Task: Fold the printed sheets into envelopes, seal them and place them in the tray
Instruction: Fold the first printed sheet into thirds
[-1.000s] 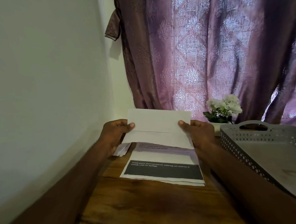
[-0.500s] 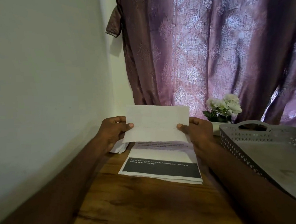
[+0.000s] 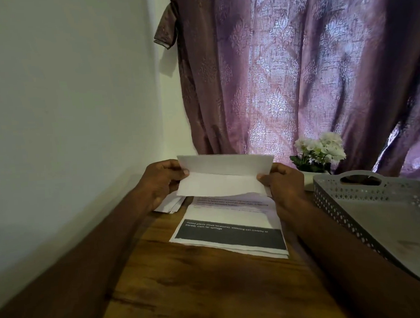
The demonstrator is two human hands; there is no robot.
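Folded sheet (image 3: 224, 176) held up over the stack (image 3: 230, 228), long axis left-right btwn hands. Left hand (image 3: 159, 183) pinches its left edge, right hand (image 3: 281, 182) its right edge; tray (image 3: 350, 193) lies to the right, nearer right hand

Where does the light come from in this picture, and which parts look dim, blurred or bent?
Head view: daylight glows through the purple curtain; forearms and wooden table lie in shadow; the grey tray bows at the wide-angle edge; print on the stacked sheets is soft.
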